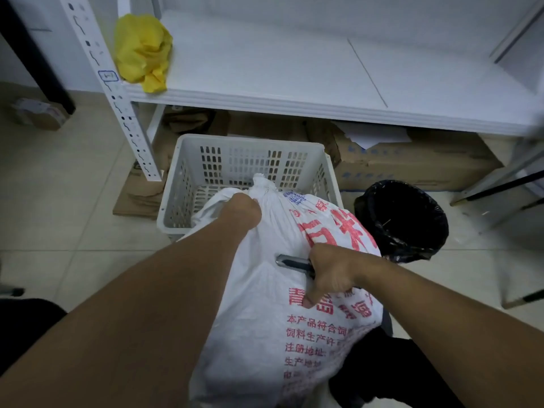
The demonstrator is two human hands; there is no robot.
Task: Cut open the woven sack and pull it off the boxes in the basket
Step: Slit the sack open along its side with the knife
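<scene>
One white woven sack printed with red characters fills the lower centre of the frame, its tied neck leaning over the near rim of one white slotted basket at mid-frame; the boxes are hidden by the sack. Two bare forearms are stretched in from the bottom edge. The left hand is clenched on the sack fabric just below the knotted neck. The right hand is closed around one dark knife handle – the handle is laid across the sack, pointing left, and the thumb is pressed down onto the fabric; the blade cannot be made out. One white metal shelf spans the top of the frame, with one crumpled yellow bag at its upper left corner. One black-lined bin stands just right of the basket – cardboard boxes are stored under the shelf behind.
</scene>
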